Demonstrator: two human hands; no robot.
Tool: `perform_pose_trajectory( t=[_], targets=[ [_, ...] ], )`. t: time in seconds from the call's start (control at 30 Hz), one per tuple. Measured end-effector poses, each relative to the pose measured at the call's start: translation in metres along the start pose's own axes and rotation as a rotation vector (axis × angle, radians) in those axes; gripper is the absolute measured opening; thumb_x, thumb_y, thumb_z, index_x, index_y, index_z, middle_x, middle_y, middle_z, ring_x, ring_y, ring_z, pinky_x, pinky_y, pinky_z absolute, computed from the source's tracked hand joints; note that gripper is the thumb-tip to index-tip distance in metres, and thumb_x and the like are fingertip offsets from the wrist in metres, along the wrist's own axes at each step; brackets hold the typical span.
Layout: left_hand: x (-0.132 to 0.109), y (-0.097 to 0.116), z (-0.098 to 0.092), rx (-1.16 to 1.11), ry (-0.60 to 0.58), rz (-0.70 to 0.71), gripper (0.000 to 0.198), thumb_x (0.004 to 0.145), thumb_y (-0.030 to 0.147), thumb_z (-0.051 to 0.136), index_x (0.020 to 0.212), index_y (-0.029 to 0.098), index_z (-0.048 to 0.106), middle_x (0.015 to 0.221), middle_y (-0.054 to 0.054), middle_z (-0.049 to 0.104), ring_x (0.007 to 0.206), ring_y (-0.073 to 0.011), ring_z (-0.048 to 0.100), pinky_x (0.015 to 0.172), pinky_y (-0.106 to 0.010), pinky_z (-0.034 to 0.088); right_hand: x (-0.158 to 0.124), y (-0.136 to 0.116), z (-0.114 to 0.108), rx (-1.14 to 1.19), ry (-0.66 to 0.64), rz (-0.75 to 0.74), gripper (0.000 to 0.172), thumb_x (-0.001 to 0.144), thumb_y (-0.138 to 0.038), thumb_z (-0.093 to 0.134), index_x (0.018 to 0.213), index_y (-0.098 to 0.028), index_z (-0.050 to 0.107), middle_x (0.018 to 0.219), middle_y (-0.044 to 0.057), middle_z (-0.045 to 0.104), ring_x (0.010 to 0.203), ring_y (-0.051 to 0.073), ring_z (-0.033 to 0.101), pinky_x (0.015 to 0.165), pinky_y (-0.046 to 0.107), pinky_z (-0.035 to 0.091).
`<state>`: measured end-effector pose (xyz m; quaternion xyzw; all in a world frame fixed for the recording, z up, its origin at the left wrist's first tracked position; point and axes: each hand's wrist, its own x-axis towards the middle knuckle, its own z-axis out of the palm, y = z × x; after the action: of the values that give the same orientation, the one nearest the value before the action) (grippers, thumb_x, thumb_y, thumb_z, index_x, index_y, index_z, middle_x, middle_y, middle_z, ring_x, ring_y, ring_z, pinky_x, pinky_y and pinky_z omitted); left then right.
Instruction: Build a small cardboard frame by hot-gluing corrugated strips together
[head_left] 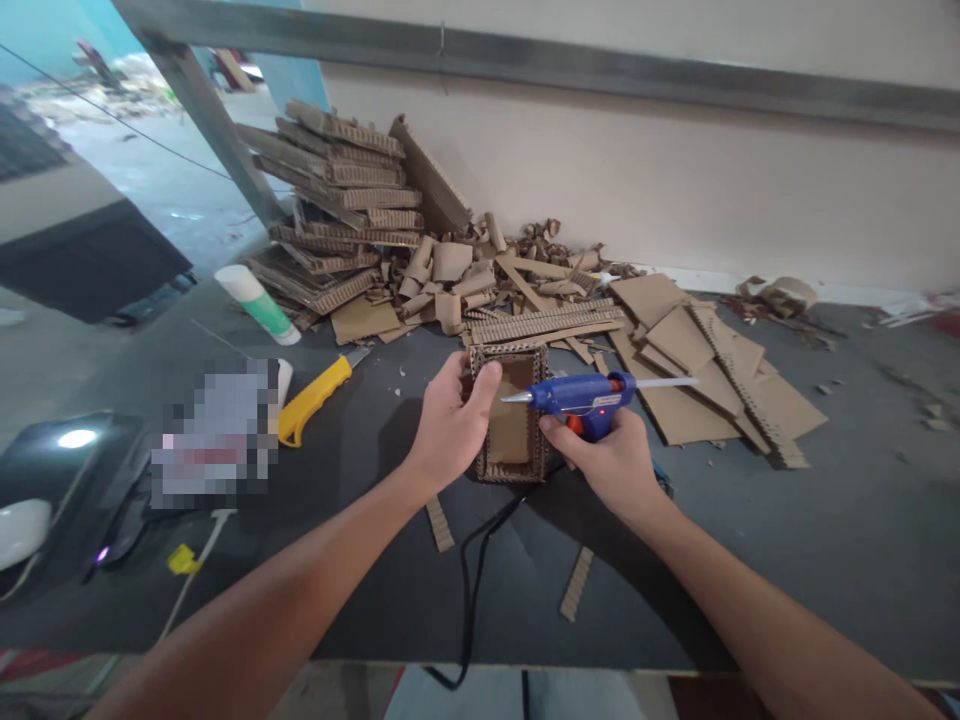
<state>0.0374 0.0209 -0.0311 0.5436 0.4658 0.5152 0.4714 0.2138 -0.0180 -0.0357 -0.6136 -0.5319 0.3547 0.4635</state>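
My left hand (459, 415) grips the left side of a small open cardboard box (513, 472), its thumb over the rim. Corrugated strips line the box's edges, and its brown bottom shows inside. In my right hand (611, 455) is a blue glue gun (574, 392) with an orange trigger and a small red light. The silver nozzle points left over the box, near my left thumb. A white glue stick (667, 381) sticks out of the gun's back. The black cord (466, 590) runs down over the table's front edge.
A yellow utility knife (319, 398) and a white-green tube (257, 303) lie left. Stacked cardboard pieces (345, 205), scraps (454, 265) and flat sheets (686, 350) fill the back. Loose corrugated strips (577, 585) lie in front. A metal bar (562, 65) crosses above the table.
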Motion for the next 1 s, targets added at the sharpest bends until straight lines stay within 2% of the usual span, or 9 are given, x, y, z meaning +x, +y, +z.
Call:
perform_pose_trajectory(
  t=[0.3, 0.77, 1.0],
  targets=[
    [-0.0005, 0.0028, -0.0003, 0.027, -0.028, 0.015, 0.027, 0.096, 0.048, 0.055, 0.09, 0.021, 0.054, 0.076, 0.0, 0.056, 0.072, -0.0155, 0.055, 0.066, -0.027, 0.043, -0.0003, -0.0012, 0.0001, -0.028, 0.01, 0.003, 0.042, 0.068, -0.046, 0.075, 0.048, -0.022, 0.048, 0.041, -0.003, 0.048, 0.04, 0.01, 0.041, 0.043, 0.026, 0.034],
    [-0.0007, 0.0033, -0.0013, 0.108, -0.016, 0.018, 0.035, 0.096, 0.053, 0.054, 0.081, 0.022, 0.046, 0.072, 0.002, 0.047, 0.066, -0.0139, 0.047, 0.06, -0.027, 0.037, -0.0002, -0.0004, 0.0007, -0.041, 0.029, 0.006, 0.042, 0.067, -0.047, 0.075, 0.05, -0.022, 0.047, 0.042, -0.003, 0.049, 0.04, 0.01, 0.042, 0.043, 0.026, 0.035],
    [0.0004, -0.0006, -0.0019, 0.087, -0.049, 0.018, 0.035, 0.097, 0.055, 0.052, 0.087, 0.021, 0.049, 0.078, 0.0, 0.052, 0.07, -0.0146, 0.051, 0.06, -0.028, 0.039, -0.0013, -0.0031, -0.0005, -0.042, 0.016, 0.003, 0.041, 0.068, -0.046, 0.075, 0.05, -0.022, 0.048, 0.042, -0.003, 0.049, 0.04, 0.01, 0.042, 0.043, 0.025, 0.035]
  ],
)
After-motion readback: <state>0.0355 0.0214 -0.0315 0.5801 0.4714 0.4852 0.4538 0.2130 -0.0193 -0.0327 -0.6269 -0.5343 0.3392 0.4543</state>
